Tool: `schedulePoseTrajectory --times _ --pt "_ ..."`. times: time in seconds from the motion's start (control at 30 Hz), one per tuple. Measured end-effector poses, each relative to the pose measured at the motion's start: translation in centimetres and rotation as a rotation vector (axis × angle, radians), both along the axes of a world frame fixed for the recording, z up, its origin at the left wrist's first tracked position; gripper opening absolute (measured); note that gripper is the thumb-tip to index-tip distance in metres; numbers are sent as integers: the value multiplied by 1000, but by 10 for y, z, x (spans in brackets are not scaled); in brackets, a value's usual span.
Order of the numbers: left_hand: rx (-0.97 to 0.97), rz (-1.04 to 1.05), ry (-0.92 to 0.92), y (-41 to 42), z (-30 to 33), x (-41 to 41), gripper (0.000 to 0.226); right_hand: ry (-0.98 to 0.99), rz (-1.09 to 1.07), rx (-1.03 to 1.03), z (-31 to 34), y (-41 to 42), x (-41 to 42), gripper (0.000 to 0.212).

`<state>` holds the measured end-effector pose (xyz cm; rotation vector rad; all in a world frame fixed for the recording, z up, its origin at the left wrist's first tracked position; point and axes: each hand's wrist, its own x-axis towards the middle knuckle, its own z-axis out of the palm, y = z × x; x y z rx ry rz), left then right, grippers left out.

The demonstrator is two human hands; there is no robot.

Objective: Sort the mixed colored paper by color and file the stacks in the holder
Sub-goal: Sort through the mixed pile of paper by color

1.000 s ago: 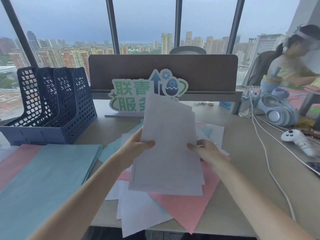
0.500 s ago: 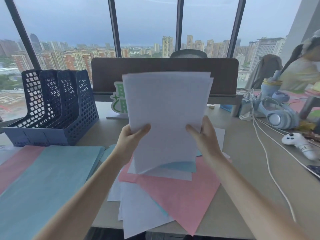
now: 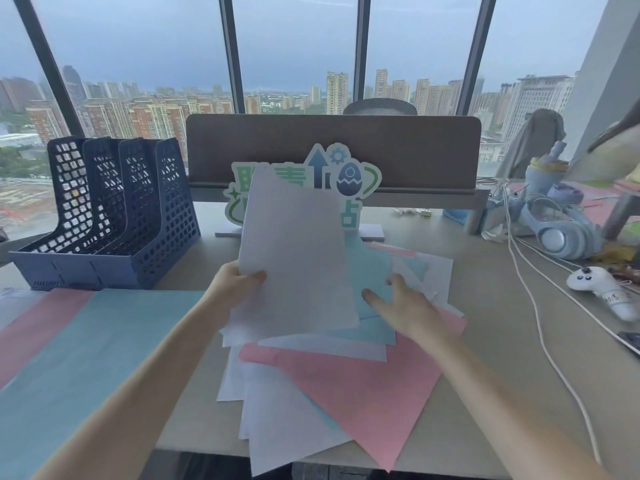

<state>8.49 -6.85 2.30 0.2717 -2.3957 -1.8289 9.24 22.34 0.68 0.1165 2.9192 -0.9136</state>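
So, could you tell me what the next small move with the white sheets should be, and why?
Probably the right hand should draw one more white sheet from the mixed pile and add it to the white sheets gripped in the left hand: white paper shows among pink and blue, and the holder looks empty.

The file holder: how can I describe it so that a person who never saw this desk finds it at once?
Look at the desk by the big windows, at its far left corner. There stands the file holder, dark blue plastic with upright slots. Unlike the flat blue paper stack before it, it has walls of open grid.
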Motion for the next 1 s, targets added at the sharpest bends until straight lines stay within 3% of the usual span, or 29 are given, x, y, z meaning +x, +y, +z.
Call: schedulePoseTrajectory --times 0.1,0.2,0.63,0.77,0.9,1.0 --pt "-113 8 -151 -15 -12 0 18 -78 60 203 -13 -5 7 127" --pt "-162 23 -228 -22 -21 0 12 -96 132 416 -24 -9 11 136" --pt "-142 67 -296 -31 -24 -2 2 57 18 352 -32 20 -8 74" --pt "-126 45 -315 -31 -28 -1 18 70 8 215 -31 15 -5 68" --pt "-126 48 -318 -29 -28 0 16 105 -17 357 -28 6 4 61" --pt "-135 52 -317 -29 -27 1 19 116 -48 308 -24 0 6 59"
